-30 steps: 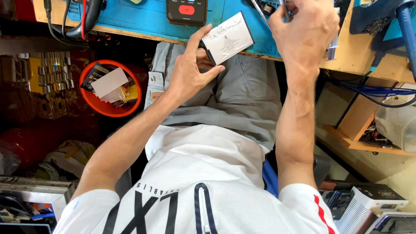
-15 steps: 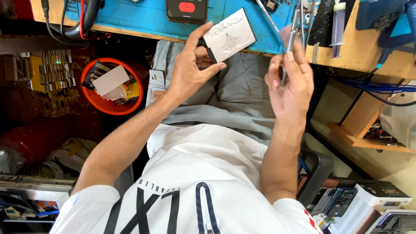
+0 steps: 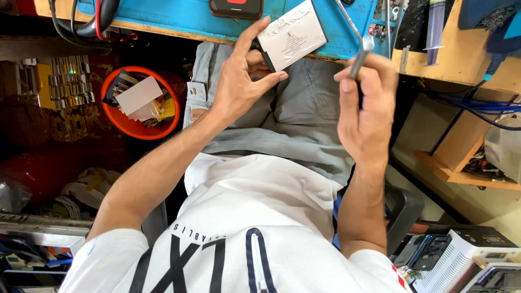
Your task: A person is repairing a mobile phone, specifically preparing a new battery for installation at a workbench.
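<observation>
Both hands are working at the top of the frame, apart from each other, above the person's grey trousers. Near the upper centre, the left hand is gripping a flat white battery, with the index finger reaching up along its left edge and the thumb pressing at its lower corner; the battery is tilting and overlapping the edge of the blue mat lying on the wooden bench. To the right of it, the right hand is closing its fingers on thin metal tweezers, whose tips are pointing up toward the mat. At the upper left, an orange bowl is sitting below the bench, holding a white card and small parts. A dark phone is lying on the mat at the top edge.
</observation>
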